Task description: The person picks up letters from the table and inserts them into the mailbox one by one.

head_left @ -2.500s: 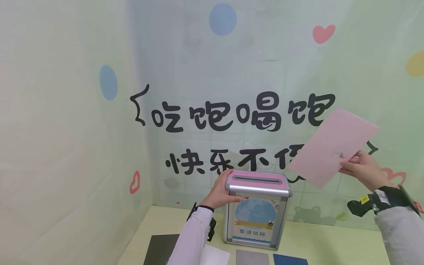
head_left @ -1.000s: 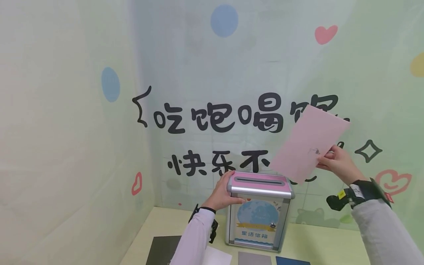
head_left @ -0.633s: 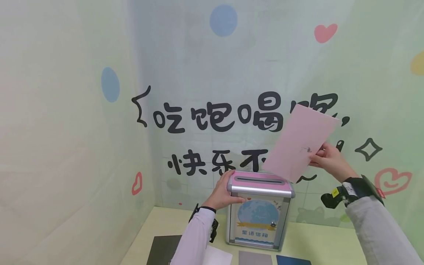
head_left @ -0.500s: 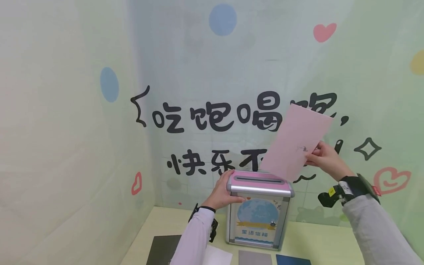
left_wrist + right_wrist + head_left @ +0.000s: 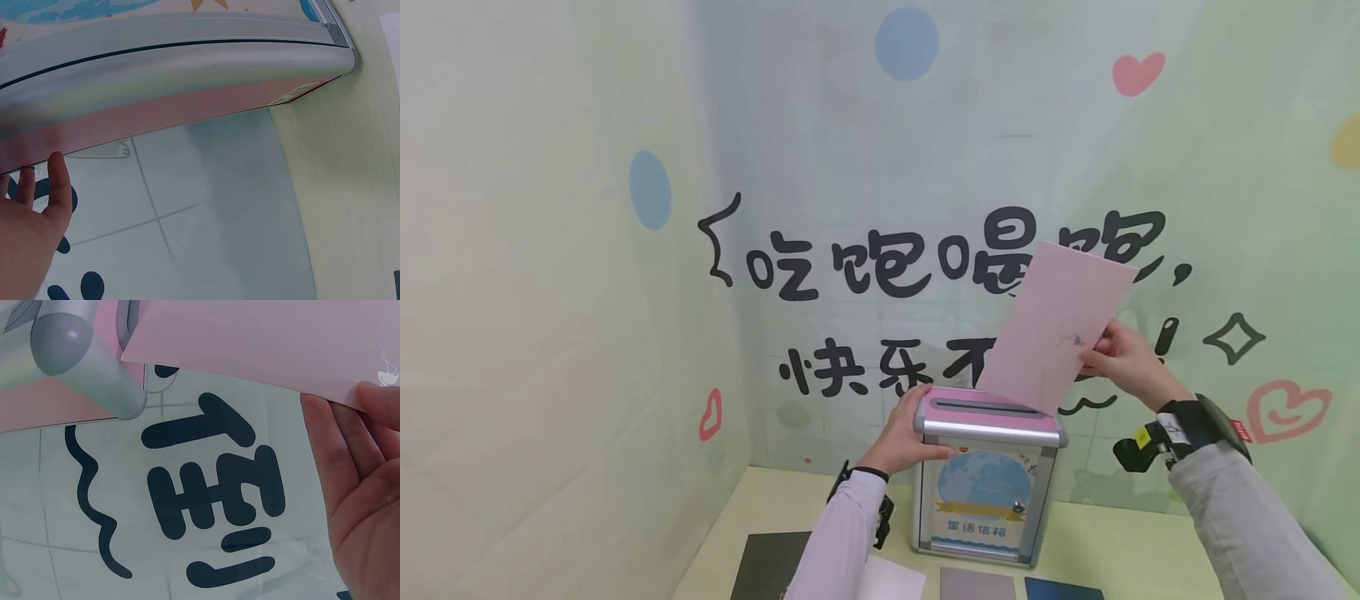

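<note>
A letter box (image 5: 985, 487) with a silver frame, pink top and blue globe picture stands upright on the table. My left hand (image 5: 901, 437) holds its upper left corner, thumb on the front and fingers at the far side. Between thumb and fingers, my right hand (image 5: 1135, 362) pinches a pink envelope (image 5: 1060, 317) with a small dark print on it. The envelope leans over the box, its lower edge overlapping the right end of the grey slot (image 5: 988, 407). From the right wrist, an envelope corner (image 5: 140, 355) shows right at the slot's end.
Along the table's front lie a black sheet (image 5: 767, 562), a white sheet (image 5: 891, 582), a grey sheet (image 5: 976, 585) and a blue sheet (image 5: 1063, 590). Behind the box rises a pale printed wall (image 5: 835, 150) with large black characters; another wall (image 5: 550, 333) closes the left side.
My right hand has carried the pink envelope leftward from well right of the box to over its slot, turning it more upright. My left hand stays on the box.
</note>
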Demonstrator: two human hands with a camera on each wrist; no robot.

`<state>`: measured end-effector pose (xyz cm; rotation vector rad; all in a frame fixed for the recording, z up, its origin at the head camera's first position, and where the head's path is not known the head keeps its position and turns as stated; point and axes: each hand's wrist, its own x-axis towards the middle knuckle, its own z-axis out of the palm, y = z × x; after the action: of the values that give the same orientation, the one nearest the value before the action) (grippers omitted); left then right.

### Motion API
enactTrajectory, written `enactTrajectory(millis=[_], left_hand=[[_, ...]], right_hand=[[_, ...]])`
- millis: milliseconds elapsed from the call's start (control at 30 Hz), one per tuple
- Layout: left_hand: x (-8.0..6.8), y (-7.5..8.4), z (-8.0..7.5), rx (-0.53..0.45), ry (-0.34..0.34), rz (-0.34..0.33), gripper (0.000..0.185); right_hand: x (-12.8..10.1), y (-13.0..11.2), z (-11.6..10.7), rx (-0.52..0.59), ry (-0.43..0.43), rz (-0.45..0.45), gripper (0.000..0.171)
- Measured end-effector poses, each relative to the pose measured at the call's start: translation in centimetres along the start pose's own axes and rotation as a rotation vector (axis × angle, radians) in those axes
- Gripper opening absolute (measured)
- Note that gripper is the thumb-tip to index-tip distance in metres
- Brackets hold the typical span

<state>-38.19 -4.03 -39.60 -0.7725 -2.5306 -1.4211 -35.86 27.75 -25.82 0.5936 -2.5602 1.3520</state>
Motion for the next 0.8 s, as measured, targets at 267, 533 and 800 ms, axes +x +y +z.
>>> enactTrajectory(millis=[267, 533, 800], left_hand=[[0.0, 0.1, -0.1, -0.004, 0.000, 0.005, 0.101], [-0.1, 0.2, -0.1, -0.010, -0.002, 0.015, 0.100], [-0.2, -0.1, -0.1, -0.027, -0.004, 0.009, 0.101]], right_hand=[[0.4, -0.5, 0.5, -0.049, -0.010, -0.001, 0.044], [0.7, -1.4, 1.4, -0.063, -0.021, -0.017, 0.040], [0.8, -1.6, 2.3, -0.064, -0.034, -0.005, 0.041]])
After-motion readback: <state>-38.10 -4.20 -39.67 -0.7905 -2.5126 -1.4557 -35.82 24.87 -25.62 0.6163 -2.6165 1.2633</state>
